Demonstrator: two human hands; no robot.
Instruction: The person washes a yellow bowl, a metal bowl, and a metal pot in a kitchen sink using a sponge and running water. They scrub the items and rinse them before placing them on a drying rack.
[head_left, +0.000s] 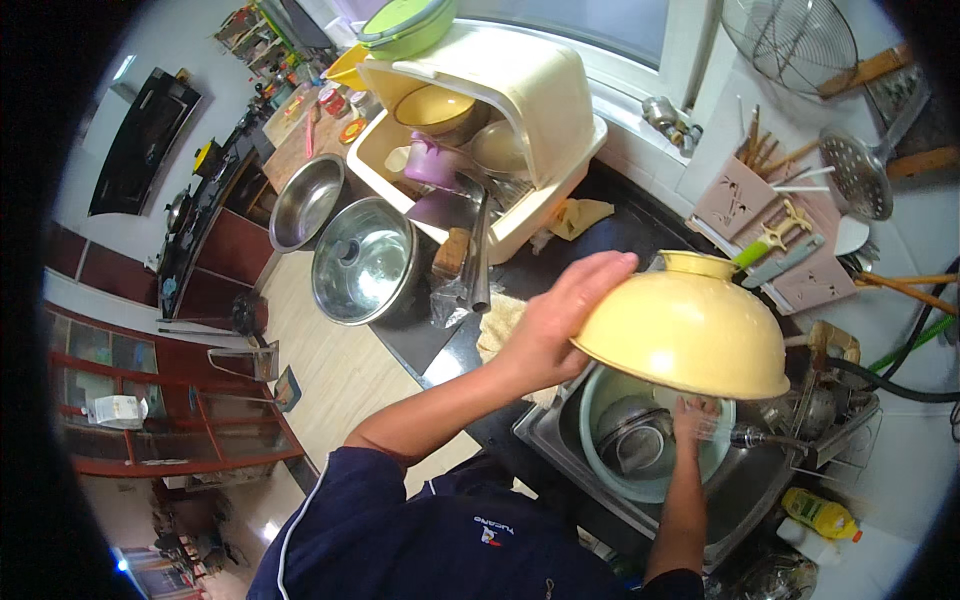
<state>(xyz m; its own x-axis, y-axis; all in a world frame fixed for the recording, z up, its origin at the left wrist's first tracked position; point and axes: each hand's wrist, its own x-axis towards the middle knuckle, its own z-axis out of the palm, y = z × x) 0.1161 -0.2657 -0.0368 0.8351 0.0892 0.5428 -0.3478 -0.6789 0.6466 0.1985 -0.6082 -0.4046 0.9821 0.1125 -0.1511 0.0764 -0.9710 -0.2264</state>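
My left hand [572, 315] grips the rim of a yellow bowl [690, 325], tipped bottom up above the sink [735, 500]. Under the bowl, my right hand [697, 412] reaches over a pale green basin [590, 440] beside the faucet [750, 437], where water seems to run. Its fingers are small, blurred and partly covered by the bowl, so their grip is unclear. Inside the basin lies a metal strainer or pot [637, 445], partly in water.
A cream dish box [535, 90] with bowls stands at the back. Left of it are a lidded pot [365, 262] and a steel bowl [308, 203]. Utensil holders [735, 195] hang on the right wall. A yellow detergent bottle [822, 515] lies by the sink.
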